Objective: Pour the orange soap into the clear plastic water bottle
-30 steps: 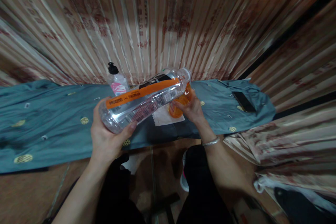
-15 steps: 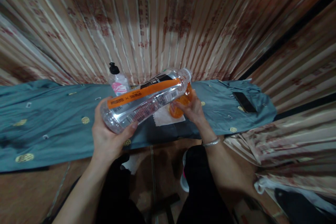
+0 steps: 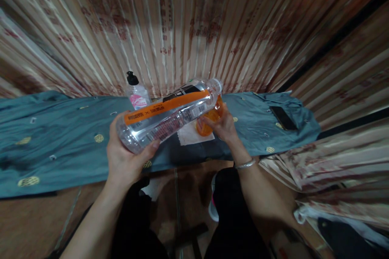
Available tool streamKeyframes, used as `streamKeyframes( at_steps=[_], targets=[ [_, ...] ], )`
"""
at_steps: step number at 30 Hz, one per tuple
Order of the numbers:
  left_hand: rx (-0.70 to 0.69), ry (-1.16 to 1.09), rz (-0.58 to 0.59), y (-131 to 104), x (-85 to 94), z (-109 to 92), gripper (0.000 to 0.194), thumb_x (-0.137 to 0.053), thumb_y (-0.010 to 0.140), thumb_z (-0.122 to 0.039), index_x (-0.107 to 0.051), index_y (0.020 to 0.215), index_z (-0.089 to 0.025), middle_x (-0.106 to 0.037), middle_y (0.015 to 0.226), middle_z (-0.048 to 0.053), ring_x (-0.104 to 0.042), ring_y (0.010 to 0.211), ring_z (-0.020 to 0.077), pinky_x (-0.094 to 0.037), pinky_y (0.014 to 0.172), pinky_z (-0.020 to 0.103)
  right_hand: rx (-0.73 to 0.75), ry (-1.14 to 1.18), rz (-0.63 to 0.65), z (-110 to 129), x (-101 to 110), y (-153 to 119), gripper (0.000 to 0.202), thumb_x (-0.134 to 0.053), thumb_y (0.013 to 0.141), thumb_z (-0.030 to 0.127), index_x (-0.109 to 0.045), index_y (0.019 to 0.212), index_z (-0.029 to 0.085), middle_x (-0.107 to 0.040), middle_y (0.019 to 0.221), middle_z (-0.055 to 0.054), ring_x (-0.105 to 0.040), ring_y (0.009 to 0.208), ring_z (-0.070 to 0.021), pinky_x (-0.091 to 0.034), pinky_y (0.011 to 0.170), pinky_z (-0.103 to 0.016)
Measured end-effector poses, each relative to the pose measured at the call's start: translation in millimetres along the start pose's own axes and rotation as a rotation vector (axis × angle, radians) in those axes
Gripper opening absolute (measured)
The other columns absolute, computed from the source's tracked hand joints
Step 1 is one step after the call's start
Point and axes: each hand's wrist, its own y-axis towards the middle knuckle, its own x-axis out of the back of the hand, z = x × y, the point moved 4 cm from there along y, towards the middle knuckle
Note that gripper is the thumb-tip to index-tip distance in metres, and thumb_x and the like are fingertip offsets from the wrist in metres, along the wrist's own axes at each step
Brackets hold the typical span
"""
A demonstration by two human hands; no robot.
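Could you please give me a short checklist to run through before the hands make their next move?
1. Left hand secure on the clear bottle: ok, fingers and thumb wrap its base end.
2. Right hand holding the orange container: ok, thumb and fingers are around it.
3. Clear bottle's neck lined up with the orange container's opening: cannot tell, the bottle hides that opening.
4. Orange container resting on the white paper: cannot tell, contact is unclear.
5. Phone away from both hands: ok, it lies off to the right.
6. Pump bottle untouched by the clear bottle: cannot tell, they overlap in view.
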Motion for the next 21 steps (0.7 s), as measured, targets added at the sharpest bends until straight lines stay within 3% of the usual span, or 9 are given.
streamKeyframes(
  at_steps=[4, 21],
  targets=[
    [-0.016, 0.004, 0.005, -1.1, 0.5, 1.1, 0.106, -0.109, 0.055, -0.078, -0.074, 0.14, -0.024, -0.085, 0.126, 0.012, -0.087, 0.11, 0.0358, -0.077, 0.097, 0.054, -0.082, -0.008, -0.001, 0.7, 1.4, -0.2, 0.092, -0.109, 0.072, 0.056, -0.069, 0.149, 0.026, -0.085, 0.134, -0.014, -0.085, 0.124, -0.0427, -0.071, 0.113, -0.067],
    [-0.027, -0.004, -0.001, 0.2, -0.9, -2.2, 0.103, -0.11, 0.054, -0.076, -0.077, 0.135, -0.022, -0.087, 0.122, 0.012, -0.088, 0.108, 0.0347, -0.077, 0.095, 0.053, -0.086, 0.035, -0.015, 1.8, 1.7, 0.5, 0.091, -0.111, 0.069, 0.057, -0.071, 0.145, 0.027, -0.087, 0.132, -0.012, -0.086, 0.126, -0.0422, -0.071, 0.116, -0.068]
  ],
)
